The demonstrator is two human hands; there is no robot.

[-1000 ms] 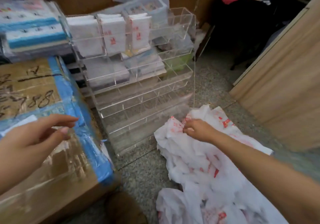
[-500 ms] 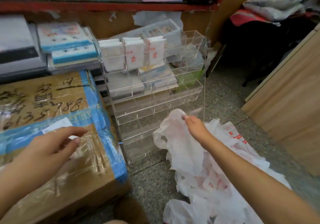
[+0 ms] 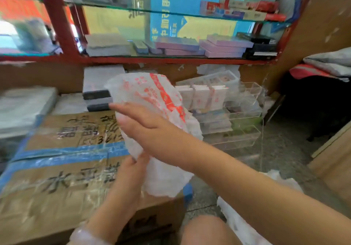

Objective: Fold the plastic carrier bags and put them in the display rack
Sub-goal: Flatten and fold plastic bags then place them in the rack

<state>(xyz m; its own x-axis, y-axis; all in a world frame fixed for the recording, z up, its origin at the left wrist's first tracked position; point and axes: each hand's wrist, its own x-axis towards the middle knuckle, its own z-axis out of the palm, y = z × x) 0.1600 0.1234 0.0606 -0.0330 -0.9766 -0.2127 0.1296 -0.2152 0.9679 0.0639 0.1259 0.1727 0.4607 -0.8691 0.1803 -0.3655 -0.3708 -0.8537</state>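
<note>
A white plastic carrier bag (image 3: 152, 96) with red print hangs in the air over the cardboard box (image 3: 57, 168). My left hand (image 3: 131, 170) pinches the bag's lower edge from below. My right hand (image 3: 144, 125) lies flat across the bag's front, fingers straight and pointing left. The clear acrylic display rack (image 3: 245, 111) stands behind the bag at the right, with folded white bags (image 3: 205, 96) in its top row. More loose bags (image 3: 245, 224) lie on the floor at the lower right, partly hidden by my right arm.
A red-framed glass shelf (image 3: 171, 59) with flat boxes runs across the back. Wrapped stacks (image 3: 24, 104) sit at the left behind the box. A wooden panel (image 3: 334, 159) leans at the right edge. My knee (image 3: 205, 231) shows at the bottom.
My right hand lifted one bag from the floor pile up over the box. My left hand left the box top and took the bag's lower edge. The camera tilted upward.
</note>
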